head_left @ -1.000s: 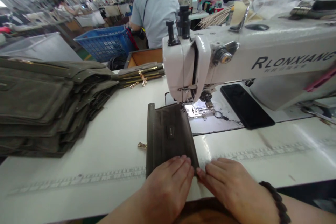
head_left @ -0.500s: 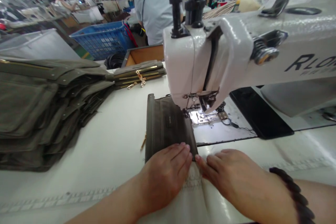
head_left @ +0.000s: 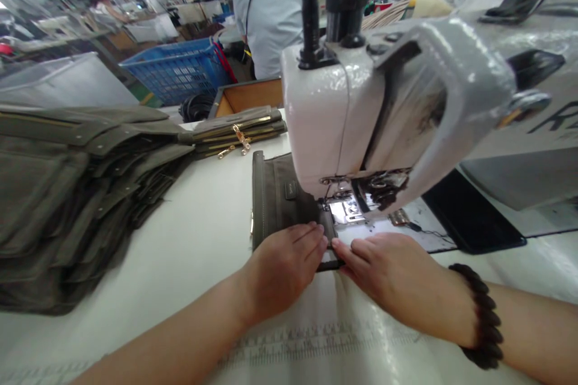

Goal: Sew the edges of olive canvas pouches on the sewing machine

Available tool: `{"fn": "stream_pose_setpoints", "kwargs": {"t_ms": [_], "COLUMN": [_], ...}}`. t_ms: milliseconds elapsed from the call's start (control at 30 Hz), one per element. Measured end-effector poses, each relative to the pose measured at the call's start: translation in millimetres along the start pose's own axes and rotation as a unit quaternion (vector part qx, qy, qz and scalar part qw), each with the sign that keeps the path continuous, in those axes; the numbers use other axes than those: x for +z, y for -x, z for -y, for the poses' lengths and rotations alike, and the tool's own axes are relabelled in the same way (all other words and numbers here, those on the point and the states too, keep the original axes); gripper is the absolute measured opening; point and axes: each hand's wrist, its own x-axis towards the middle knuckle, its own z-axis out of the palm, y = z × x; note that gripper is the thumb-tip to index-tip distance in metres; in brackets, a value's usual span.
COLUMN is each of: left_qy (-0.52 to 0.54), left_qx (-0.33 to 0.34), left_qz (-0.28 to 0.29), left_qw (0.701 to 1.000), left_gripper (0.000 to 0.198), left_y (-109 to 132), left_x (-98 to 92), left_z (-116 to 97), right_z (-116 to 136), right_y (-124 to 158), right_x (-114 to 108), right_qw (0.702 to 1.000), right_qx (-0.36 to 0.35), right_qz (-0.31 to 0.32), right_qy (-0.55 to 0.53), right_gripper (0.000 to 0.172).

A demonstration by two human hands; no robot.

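A dark olive fabric pouch piece (head_left: 275, 186) with a small label and a zip on its left side lies under the sewing machine's head (head_left: 329, 120). Its right edge runs beside the lit needle plate (head_left: 347, 210). My left hand (head_left: 289, 264) rests flat on the near part of the pouch piece, fingers extended and side by side. At the near right corner, my right hand (head_left: 383, 277) has thumb and fingertips closed on the edge of the piece. The needle and presser foot are partly hidden by the machine head.
Left of me is a heap of olive fabric pieces (head_left: 45, 192). Zipped pieces (head_left: 257, 126) with gold pulls lie at the back edge. A black phone-like slab (head_left: 474, 210) sits right. Beyond are a blue crate (head_left: 176, 72) and a person's back (head_left: 271, 12).
Both hands have moved slightly away from me with the pouch piece, closer to the needle area. The view has shifted nearer to the machine head.
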Motion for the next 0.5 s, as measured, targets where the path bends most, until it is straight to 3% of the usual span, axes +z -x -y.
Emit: {"fn": "stream_pose_setpoints", "kwargs": {"t_ms": [233,500], "left_qy": [-0.024,-0.021], "left_qx": [0.005,-0.021], "left_qz": [0.014,0.124], "left_qw": [1.0,0.992], "left_gripper": [0.036,0.024], "left_y": [-9,-14], "left_x": [2.2,9.0], "left_z": [16,32], "right_z": [-10,-13], "right_y": [-7,-10], "right_x": [10,10], "right_qw": [0.998,0.994], "right_qx": [0.007,0.021], "right_qz": [-0.066,-0.107], "right_qy": [0.012,-0.015], "right_gripper": [0.03,0.03]}}
